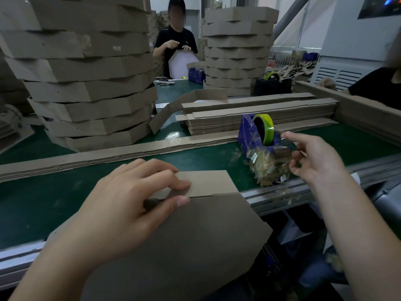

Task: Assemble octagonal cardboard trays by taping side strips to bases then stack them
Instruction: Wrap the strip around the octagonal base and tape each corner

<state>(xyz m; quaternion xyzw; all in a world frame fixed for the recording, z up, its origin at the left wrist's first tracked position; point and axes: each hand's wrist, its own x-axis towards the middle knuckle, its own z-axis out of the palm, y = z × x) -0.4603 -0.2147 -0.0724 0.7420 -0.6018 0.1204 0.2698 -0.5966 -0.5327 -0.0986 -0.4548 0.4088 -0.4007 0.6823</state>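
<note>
Right at the near edge of the green table, an octagonal base of brown cardboard lies flat and juts out past the metal rail toward the person. A side strip meets its far edge. The left hand pinches that strip at the joint, with its fingers laid across the panel and its thumb on the base's edge. The right hand hovers at the front of the blue tape dispenser, with the forefinger out and the other fingers half curled. Whether it has hold of any tape cannot be told.

The dispenser carries a green tape roll. Behind it lie flat strips in piles, and one long strip runs across the table. A tall stack of trays stands at the left and a second stack farther back. A person in black stands between them.
</note>
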